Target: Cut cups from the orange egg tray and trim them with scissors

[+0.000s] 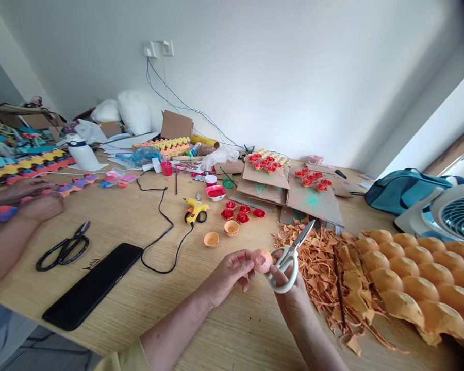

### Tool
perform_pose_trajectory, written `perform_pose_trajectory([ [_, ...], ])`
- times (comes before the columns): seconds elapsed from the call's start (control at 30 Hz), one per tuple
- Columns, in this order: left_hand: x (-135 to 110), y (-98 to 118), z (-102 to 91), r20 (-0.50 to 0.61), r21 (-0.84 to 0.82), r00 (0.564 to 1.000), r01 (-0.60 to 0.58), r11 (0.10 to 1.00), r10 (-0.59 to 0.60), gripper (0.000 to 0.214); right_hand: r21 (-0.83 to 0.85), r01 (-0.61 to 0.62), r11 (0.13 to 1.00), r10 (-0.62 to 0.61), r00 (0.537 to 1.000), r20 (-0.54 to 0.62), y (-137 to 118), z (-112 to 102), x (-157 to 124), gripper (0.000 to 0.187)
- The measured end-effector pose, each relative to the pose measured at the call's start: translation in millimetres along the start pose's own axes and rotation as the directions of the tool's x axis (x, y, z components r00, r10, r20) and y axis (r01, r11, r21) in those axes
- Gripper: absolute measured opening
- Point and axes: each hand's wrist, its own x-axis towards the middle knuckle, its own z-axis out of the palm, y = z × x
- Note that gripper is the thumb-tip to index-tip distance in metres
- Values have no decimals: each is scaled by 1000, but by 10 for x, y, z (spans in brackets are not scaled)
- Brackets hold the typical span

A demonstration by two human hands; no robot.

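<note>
Between the thumb and fingers of my left hand (pixel 229 275) is an orange egg-carton cup (pixel 261 261) with a paler, pinkish base turned toward me. My right hand (pixel 294 299) has its fingers through the handles of white-handled scissors (pixel 303 234), whose blades point up and away. Those right fingers are close behind the cup; whether they touch it I cannot tell. Beyond my hands sit a single cut cup (pixel 211 239) and a small stack of cups (pixel 231 228). Several red paper-pulp roses (pixel 243 212) stand just behind them.
Orange scraps (pixel 313 263) and a large orange egg tray (pixel 417 273) lie at right, near a fan (pixel 448 211). A yellow glue gun (pixel 196 208) trails its cord. A black tray (pixel 95 286) and black scissors (pixel 64 247) lie left, near another person's hands (pixel 42 206). Roses top cardboard pieces (pixel 313 206).
</note>
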Motion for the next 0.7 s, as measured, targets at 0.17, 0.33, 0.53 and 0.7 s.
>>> perform_pose_trajectory([
  [0.17,-10,2,28,4,28,999,-53,998,53,31,16,2,1000,-2,1000,-7,19,-7,14,39],
  [0.33,-16,33,40,19,101,996,-85,991,83,29,16,18,1000,-18,1000,-1,99,-47,38,36],
  [0.53,-23,65,60,-2,179,991,-131,975,134,34,9,40,999,-40,999,-3,121,-62,43,37],
  [0.7,-35,68,90,17,189,991,-132,973,131,31,26,38,999,-38,999,-13,102,-54,33,35],
])
